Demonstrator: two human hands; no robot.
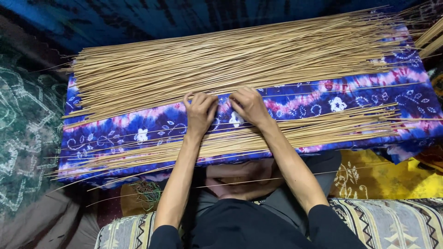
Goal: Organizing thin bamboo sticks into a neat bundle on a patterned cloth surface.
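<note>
- A low table has a blue and pink flower cloth (152, 124) over it.
- A big pile of thin sticks (230, 60) lies on the far side.
- A small pile of sticks (323, 129) lies nearer.
- The left hand (200, 110) and right hand (249, 105) curl their fingers on the big pile's near edge.

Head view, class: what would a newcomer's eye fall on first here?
First, the big heap of thin tan sticks spread across the far half of a blue-and-purple patterned cloth. Next, the left hand and right hand, side by side at that heap's near edge, fingers curled into the sticks. A thinner bundle of sticks lies nearer, under the forearms.
</note>
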